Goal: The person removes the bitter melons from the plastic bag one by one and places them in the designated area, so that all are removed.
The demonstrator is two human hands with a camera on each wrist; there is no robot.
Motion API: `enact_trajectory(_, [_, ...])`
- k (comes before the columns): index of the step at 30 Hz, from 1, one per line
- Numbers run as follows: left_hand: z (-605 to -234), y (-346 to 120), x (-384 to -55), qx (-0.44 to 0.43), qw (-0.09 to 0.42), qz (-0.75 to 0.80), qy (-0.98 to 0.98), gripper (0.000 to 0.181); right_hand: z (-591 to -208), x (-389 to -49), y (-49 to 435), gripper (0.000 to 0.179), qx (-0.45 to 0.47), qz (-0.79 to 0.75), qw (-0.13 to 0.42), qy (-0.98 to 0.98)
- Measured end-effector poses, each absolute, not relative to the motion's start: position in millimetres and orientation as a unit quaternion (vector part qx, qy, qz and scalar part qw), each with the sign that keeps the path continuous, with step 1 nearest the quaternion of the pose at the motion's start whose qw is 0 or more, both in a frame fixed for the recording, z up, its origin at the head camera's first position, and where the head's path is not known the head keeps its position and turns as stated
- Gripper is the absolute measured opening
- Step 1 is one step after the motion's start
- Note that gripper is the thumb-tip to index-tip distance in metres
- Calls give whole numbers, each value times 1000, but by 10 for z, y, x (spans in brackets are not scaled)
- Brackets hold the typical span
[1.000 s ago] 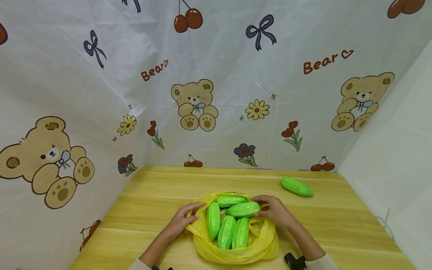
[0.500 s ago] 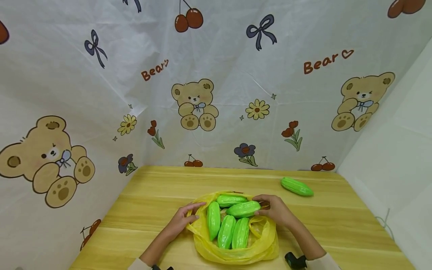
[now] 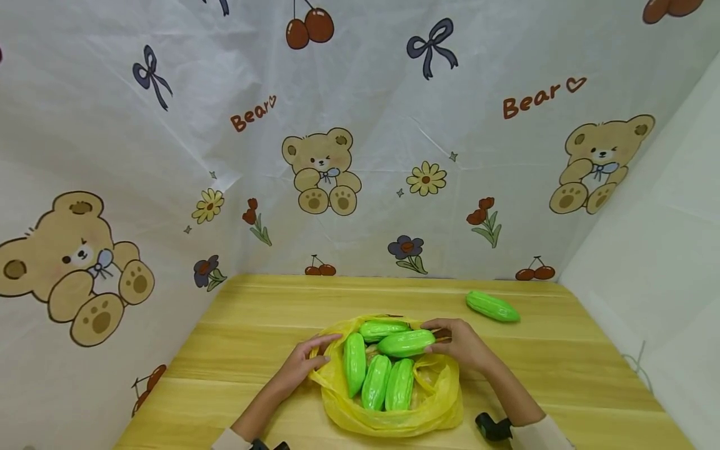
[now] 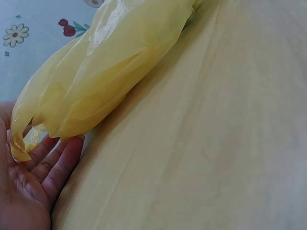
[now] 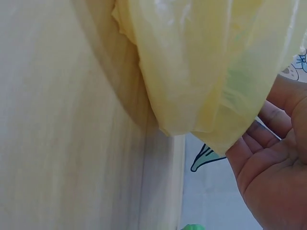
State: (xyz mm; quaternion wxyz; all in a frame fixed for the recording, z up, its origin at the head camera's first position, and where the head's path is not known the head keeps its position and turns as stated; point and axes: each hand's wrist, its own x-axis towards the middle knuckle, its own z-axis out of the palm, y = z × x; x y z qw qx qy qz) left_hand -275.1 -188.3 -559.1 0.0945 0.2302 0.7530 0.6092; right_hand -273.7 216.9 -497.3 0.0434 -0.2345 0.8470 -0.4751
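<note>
A yellow plastic bag (image 3: 394, 425) sits on the table with its mouth spread wide, and several green ribbed bitter melons (image 3: 375, 382) lie in it. My left hand (image 3: 298, 369) rests at the bag's left rim, thumb and fingers apart; the left wrist view shows the bag's loose edge over its palm (image 4: 29, 191). At the bag's far right, my right hand (image 3: 461, 344) pinches the right end of the bitter melon (image 3: 406, 344) lying across the top. In the right wrist view, the bag hides that hand's fingertips.
Another bitter melon (image 3: 492, 306) lies on the wooden table (image 3: 253, 319) toward the back right. A bear-print sheet (image 3: 371, 250) stands behind and to the left, and a plain white wall (image 3: 658, 250) to the right. Black camera gear (image 3: 492, 427) is on the right wrist.
The bitter melon at my right hand has shifted slightly up and to the right. The head view has tilted a little. My left hand stays at the bag rim.
</note>
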Motion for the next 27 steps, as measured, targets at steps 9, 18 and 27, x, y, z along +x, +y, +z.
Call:
enact_trajectory(9, [-5579, -1878, -2742, 227, 99, 609, 754, 49, -4914, -2717, 2204, 41, -229, -477, 44, 848])
enact_trajectory(18, [-5559, -1879, -2734, 228, 99, 609, 753, 49, -4807, -2680, 2259, 48, -208, -490, 44, 846])
enact_trajectory(27, [-5598, -1886, -2750, 222, 104, 615, 749, 48, -4754, -2659, 2336, 48, -216, -503, 38, 836])
